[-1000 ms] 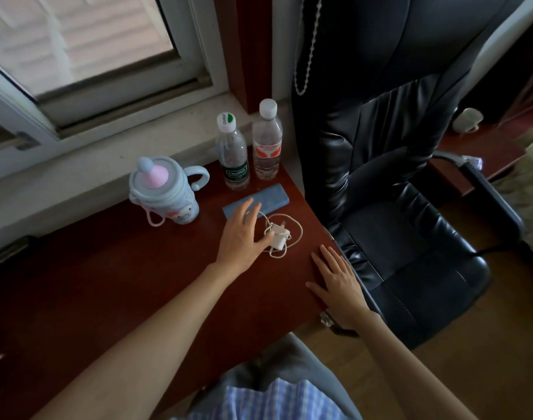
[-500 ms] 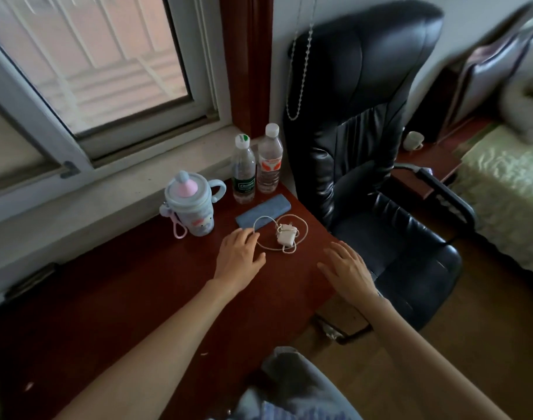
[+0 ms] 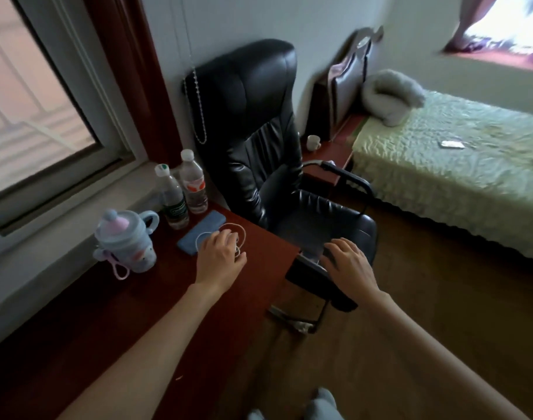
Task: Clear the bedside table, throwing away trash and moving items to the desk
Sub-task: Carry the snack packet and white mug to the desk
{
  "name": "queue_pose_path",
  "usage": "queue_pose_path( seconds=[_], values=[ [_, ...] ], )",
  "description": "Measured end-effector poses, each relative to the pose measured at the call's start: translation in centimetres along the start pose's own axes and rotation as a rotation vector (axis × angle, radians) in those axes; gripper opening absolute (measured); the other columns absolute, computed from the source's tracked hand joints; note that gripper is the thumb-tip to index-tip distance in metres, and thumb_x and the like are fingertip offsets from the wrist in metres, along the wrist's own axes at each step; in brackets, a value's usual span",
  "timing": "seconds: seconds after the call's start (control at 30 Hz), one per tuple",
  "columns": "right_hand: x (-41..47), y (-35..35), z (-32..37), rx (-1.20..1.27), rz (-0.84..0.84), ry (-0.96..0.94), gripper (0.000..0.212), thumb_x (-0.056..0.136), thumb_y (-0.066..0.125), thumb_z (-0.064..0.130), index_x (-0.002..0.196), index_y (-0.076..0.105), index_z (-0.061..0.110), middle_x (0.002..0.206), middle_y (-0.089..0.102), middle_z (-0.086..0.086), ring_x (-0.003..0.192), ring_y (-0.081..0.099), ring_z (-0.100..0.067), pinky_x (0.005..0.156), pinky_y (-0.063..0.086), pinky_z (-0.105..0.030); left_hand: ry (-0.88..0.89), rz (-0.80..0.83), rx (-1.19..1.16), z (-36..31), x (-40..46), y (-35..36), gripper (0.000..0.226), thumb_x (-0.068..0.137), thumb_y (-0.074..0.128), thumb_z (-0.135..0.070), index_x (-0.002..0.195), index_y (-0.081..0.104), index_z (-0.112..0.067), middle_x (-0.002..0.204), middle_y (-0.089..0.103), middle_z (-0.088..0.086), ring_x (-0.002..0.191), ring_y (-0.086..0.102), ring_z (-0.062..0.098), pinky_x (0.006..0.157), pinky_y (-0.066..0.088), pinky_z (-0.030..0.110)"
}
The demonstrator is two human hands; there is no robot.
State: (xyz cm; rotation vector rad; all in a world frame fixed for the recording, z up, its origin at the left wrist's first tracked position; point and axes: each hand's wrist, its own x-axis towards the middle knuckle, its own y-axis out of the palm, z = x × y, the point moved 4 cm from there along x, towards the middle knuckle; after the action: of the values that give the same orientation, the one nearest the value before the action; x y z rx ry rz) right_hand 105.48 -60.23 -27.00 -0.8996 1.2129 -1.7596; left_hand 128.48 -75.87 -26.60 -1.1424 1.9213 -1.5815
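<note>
The white charger cord is covered by the left hand near the desk's right edge, gripped or not cannot be told, the right hand is held open, and the bedside table's cup is probably to be fetched next.

The left hand lies on the white cable near the desk's right edge (right hand hangs over the chair).
</note>
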Motion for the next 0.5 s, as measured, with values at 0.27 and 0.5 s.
queue_pose_path(
  seconds=[0.27, 0.5],
  values=[
    [-3.1, -7.4, -10.2, 0.009, -0.151, 0.175, 0.039, 0.094, 0.049, 0.038, 0.122, 0.059, 0.013, 0.127, 0.057, -0.002, 0.127, 0.043, -0.019, 0.104, 0.039, -0.037, 0.181, -0.006, 0.051, -12.4, 4.8, 0.7, 0.053, 0.086, 0.058, -0.035, 0.131, 0.052, -0.006, 0.137, 0.052, 0.013, 0.128, 0.044, 0.029, 0.107, 0.035, 0.043],
    [-9.2, -15.4, -22.4, -0.015, -0.341, 0.270, 0.026, 0.084, 0.069, 0.020, 0.104, 0.066, 0.005, 0.111, 0.065, -0.013, 0.113, 0.058, -0.032, 0.093, 0.051, -0.045, 0.340, 0.017, 0.053, -29.7, 7.6, 3.7, 0.055, 0.087, 0.056, -0.038, 0.134, 0.048, -0.009, 0.141, 0.047, 0.012, 0.132, 0.040, 0.028, 0.109, 0.032, 0.043]
  ],
)
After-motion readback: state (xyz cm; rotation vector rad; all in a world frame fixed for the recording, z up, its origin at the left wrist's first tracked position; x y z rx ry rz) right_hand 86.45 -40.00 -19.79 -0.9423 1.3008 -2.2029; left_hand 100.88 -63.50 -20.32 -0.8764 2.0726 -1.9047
